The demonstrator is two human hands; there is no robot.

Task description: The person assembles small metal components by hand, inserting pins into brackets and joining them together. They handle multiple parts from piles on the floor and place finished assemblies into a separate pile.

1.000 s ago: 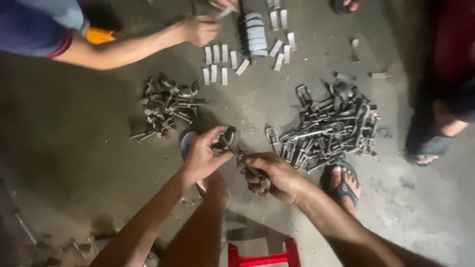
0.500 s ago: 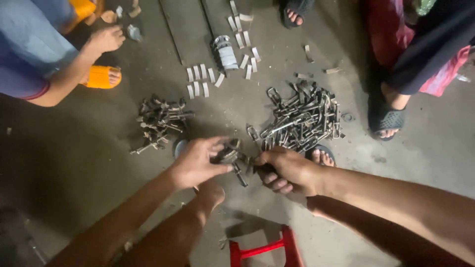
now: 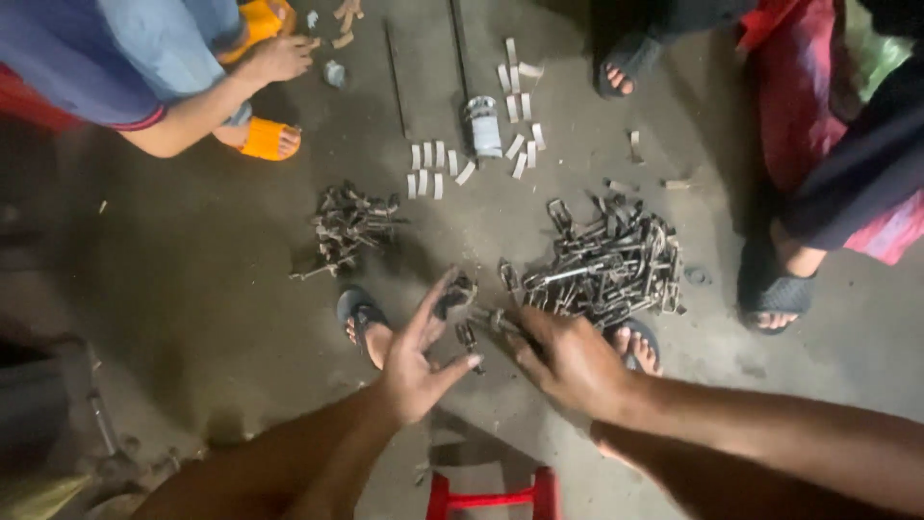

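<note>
Left hand (image 3: 416, 364) spread wide, right hand (image 3: 568, 361) pinching a small metal part (image 3: 491, 320) beside the big scrap pile (image 3: 604, 262): loose grip, and it could drop onto bare toes.

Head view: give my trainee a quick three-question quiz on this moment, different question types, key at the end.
1. True or false: the left hand is spread open, fingers apart.
2. Which pile lies nearest the right hand? A) the small pile B) the big pile C) the white strips
3. Fill in: the stool at the bottom edge is ____ in colour.

Key: 1 true. 2 B: the big pile of metal parts sits just above the right hand, whose fingers reach into parts on the floor. 3 red.
</note>
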